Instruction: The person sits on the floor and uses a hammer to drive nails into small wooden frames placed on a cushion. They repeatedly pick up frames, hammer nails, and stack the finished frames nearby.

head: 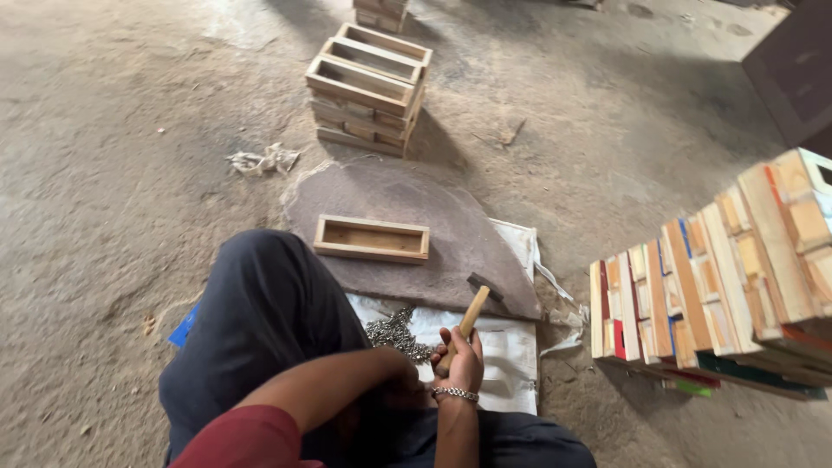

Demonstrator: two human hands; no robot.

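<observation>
My right hand (459,357) grips the wooden handle of a hammer (473,308), whose dark head rests on the edge of a grey mat (451,234). My left hand (400,377) reaches down beside a pile of small nails (396,334) on a white sack (507,347); its fingers are mostly hidden behind my knee and wrist. A small open wooden box frame (371,238) lies flat on the mat in front of my knee.
A stack of finished wooden box frames (368,87) stands further ahead on the concrete floor. A leaning row of wooden pieces and frames (719,277) sits at the right. A crumpled scrap (264,159) lies at the left.
</observation>
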